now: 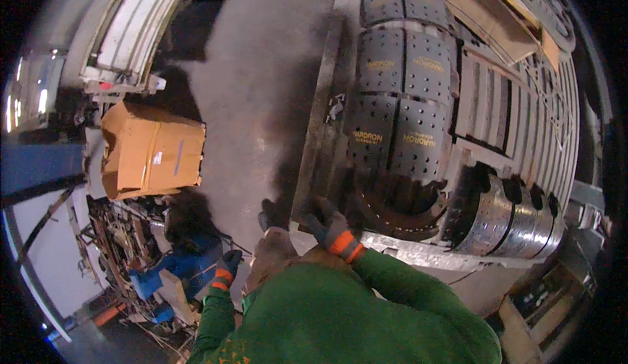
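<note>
My right hand (327,226), in a dark glove with an orange cuff, is at the near left corner of a metal-edged platform (315,145). Its fingers look spread, with nothing visible in them. My left hand (230,263), gloved the same way, hangs low on the left, apart from the platform; shadow hides how its fingers are held. Rows of curved dark grey brake linings (425,112), drilled with holes and printed in yellow, lie on the platform. A curved dark piece (400,228) with a row of holes stands at their near end, to the right of my right hand.
Shinier curved perforated linings (494,223) sit at the platform's near right, beside wooden slats (487,99). An open cardboard box (171,151) stands at left, above piled metal parts and a blue object (190,269). Concrete floor (255,95) runs between. A wooden crate (546,311) is at lower right.
</note>
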